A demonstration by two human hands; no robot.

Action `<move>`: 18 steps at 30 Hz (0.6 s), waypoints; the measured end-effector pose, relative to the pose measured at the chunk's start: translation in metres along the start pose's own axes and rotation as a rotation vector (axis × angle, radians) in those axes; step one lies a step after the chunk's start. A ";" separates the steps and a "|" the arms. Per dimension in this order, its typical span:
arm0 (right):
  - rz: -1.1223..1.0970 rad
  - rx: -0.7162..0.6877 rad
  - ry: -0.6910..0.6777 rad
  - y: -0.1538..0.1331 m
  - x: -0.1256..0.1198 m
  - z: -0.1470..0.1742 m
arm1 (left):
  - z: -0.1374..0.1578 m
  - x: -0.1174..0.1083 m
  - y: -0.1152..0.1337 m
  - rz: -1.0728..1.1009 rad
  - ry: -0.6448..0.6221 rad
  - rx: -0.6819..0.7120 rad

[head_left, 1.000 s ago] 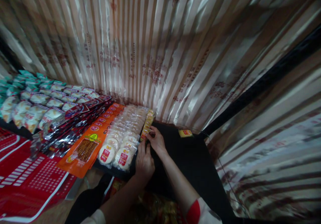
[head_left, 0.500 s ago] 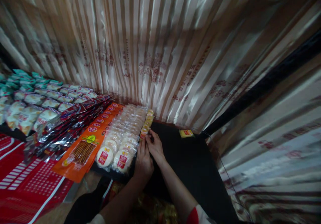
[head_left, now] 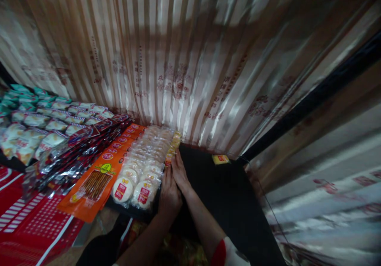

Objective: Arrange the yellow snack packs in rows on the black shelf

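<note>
Resting with its fingers straight and together, the right hand point(head_left: 180, 173) lies unclenched along the right side of a row of small yellow packets point(head_left: 173, 146), just below the centre of the frame. The left hand point(head_left: 170, 194) sits close beside it, lower in the frame, fingers extended toward the near end of that row; whether it pinches a packet cannot be told, as its thumb is not clearly seen. The yellow row runs upward toward the striped cloth point(head_left: 175, 31) and stands against clear-wrapped round white crackers point(head_left: 143, 166), set in two columns left of it. Beyond these, toward the left of the frame, lie overlapping orange packs point(head_left: 102, 168) with brown sticks showing through a window, then a slanting heap of dark red and silver packets point(head_left: 86, 155), white packets point(head_left: 53, 119), and teal ones point(head_left: 18, 95) at the left edge. A red basket point(head_left: 38, 214) fills the lower left corner. To the right of the hands stretches a black surface point(head_left: 223, 202), with a single yellow packet point(head_left: 220, 160) near its far edge, beside a black pole point(head_left: 312, 95) slanting to the upper right.
</note>
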State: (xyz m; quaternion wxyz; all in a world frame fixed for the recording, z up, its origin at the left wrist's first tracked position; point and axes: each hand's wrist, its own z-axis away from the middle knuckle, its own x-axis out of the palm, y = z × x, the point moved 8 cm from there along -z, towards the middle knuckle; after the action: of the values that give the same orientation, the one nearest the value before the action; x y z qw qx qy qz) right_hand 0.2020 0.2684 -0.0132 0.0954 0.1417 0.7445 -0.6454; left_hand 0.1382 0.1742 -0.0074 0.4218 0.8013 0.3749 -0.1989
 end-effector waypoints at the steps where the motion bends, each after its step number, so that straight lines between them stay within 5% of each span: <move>1: 0.005 -0.010 0.001 -0.001 0.001 0.000 | 0.000 0.000 0.001 0.008 -0.005 0.000; 7: -0.048 0.037 0.098 0.005 -0.007 -0.009 | 0.001 0.001 -0.001 0.024 -0.018 -0.033; 18: -0.142 0.018 0.077 0.004 -0.002 -0.034 | 0.002 0.005 -0.001 0.011 -0.015 -0.015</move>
State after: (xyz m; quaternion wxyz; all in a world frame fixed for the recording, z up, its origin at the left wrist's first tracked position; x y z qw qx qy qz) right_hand 0.2067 0.3025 -0.0116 0.0194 0.1138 0.7498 -0.6515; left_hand 0.1401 0.1749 -0.0123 0.4318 0.7986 0.3687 -0.1997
